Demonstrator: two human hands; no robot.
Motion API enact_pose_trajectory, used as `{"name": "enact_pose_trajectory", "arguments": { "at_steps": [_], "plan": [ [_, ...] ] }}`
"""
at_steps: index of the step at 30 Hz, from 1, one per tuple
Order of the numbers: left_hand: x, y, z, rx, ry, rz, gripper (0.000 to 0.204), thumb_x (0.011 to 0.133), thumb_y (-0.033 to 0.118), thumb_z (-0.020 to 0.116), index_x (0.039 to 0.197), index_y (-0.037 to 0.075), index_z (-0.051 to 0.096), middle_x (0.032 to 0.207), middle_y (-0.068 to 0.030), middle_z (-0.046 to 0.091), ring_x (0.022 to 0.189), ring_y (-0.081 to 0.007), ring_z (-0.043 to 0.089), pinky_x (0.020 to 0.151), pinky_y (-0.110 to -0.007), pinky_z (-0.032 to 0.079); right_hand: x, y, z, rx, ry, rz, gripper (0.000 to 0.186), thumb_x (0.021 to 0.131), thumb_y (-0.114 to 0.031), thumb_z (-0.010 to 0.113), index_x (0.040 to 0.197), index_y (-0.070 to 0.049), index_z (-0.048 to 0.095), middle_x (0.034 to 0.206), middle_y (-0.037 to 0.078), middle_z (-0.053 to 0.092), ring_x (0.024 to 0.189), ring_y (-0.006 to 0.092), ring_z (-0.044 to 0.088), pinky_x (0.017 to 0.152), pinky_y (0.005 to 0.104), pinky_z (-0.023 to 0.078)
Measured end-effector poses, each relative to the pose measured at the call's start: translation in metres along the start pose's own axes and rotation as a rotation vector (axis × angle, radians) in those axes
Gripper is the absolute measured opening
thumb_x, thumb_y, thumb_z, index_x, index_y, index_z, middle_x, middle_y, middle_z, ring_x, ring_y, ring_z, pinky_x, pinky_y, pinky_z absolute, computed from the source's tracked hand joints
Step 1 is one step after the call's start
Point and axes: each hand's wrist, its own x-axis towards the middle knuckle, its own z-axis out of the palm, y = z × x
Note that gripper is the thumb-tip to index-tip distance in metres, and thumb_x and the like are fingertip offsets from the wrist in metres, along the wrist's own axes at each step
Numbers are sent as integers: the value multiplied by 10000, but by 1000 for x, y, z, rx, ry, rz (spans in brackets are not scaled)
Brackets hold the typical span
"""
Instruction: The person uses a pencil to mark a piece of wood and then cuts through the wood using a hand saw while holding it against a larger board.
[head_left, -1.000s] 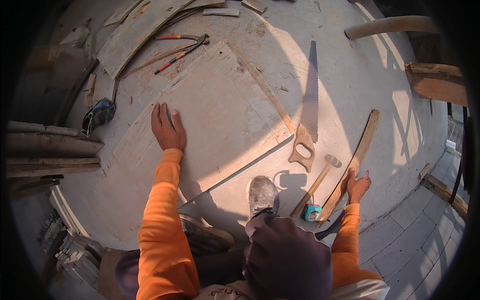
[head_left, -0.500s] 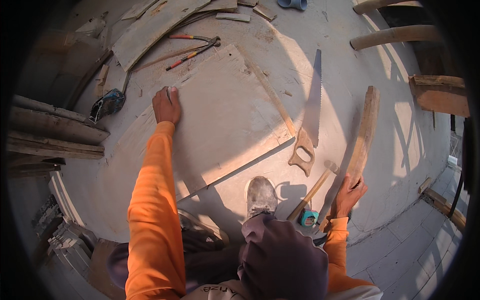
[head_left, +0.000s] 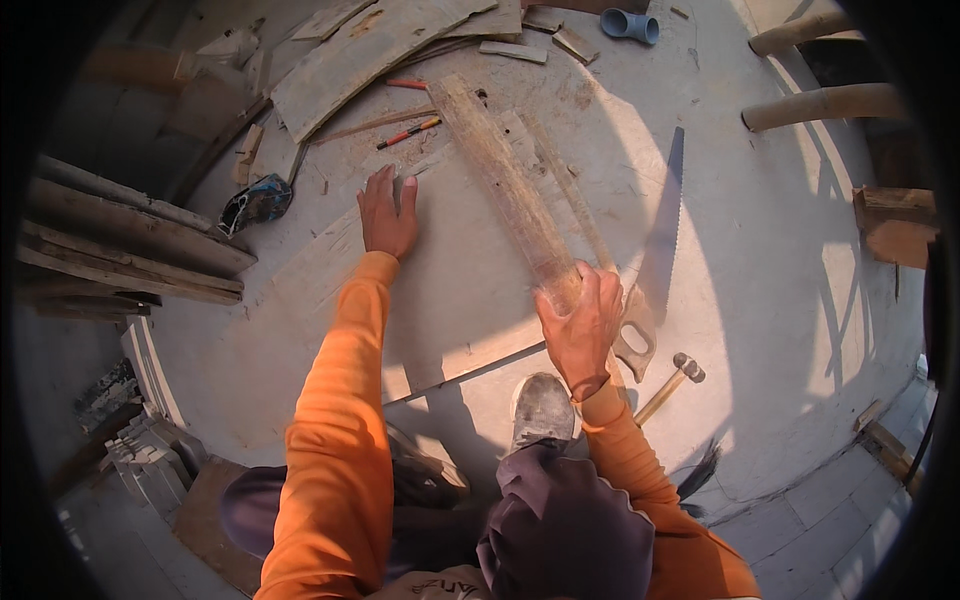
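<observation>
A pale board (head_left: 450, 310) lies on the floor before me. My left hand (head_left: 388, 215) rests on its upper-left part with the fingers open. My right hand (head_left: 577, 320) grips the near end of a long wooden batten (head_left: 495, 170), which is over the board and reaches up across the long-handled pincers (head_left: 398, 135), partly hiding them. A handsaw (head_left: 665, 250) lies just right of the board, its handle partly behind my right hand. A hammer (head_left: 671, 389) lies lower right, its handle partly covered by my arm. My shoe (head_left: 540, 405) is below the board.
Loose planks (head_left: 365, 55) and a blue pipe fitting (head_left: 625, 27) lie toward the back. Stacked timber (head_left: 135, 240) and a dark blue object (head_left: 255, 205) are on the left. Round poles (head_left: 820, 105) and a wooden block (head_left: 893, 225) stand at the right.
My right hand has lifted the batten from the floor at the right and swung it leftward across the board and pincers. My left hand's fingers, curled half a second ago, are straighter.
</observation>
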Motion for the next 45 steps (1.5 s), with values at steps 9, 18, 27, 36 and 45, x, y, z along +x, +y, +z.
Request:
{"name": "enact_pose_trajectory", "arguments": {
  "at_steps": [9, 18, 27, 36, 45],
  "plan": [
    [4, 77, 44, -285, -50, -127, 933, 987, 542, 606, 1575, -104, 279, 1601, -329, 344, 1519, -435, 288, 1267, -473, 175, -8, 2, 20, -59, -43, -40, 706, 812, -284, 850, 1389, -21, 538, 1216, 172, 514, 1095, 369, 504, 957, 476, 414],
    [3, 83, 49, -318, -4, -155, 922, 985, 515, 606, 1567, -122, 282, 1594, -320, 370, 1531, -435, 275, 1278, -490, 128, -92, 48, -48, -128, -200, -12, 952, 720, -421, 912, 1446, -13, 450, 1315, 219, 497, 1143, 420, 521, 997, 520, 427],
    [7, 109, 56, -337, 100, -9, 761, 959, 328, 683, 1534, -79, 395, 1595, -290, 390, 1515, -415, 306, 1248, -463, 249, -104, 84, -52, 372, -259, 145, 701, 760, -127, 842, 1349, -7, 481, 1188, 241, 519, 1078, 424, 566, 932, 474, 483],
    [17, 119, 59, -689, 168, -283, 798, 922, 347, 737, 1513, -86, 420, 1451, -277, 554, 1292, -369, 588, 1090, -408, 470, -80, 96, -73, 838, -606, 501, 760, 780, -43, 900, 1383, -51, 437, 1142, 102, 618, 943, 154, 645, 737, 304, 560],
    [27, 130, 43, -590, -39, -362, 679, 781, 301, 826, 1300, -86, 622, 1137, -215, 740, 1043, -300, 719, 958, -371, 537, -87, 110, -63, 869, -642, 482, 774, 764, -47, 919, 1386, -31, 459, 1134, 102, 650, 957, 144, 657, 769, 293, 567]
  ]
}}
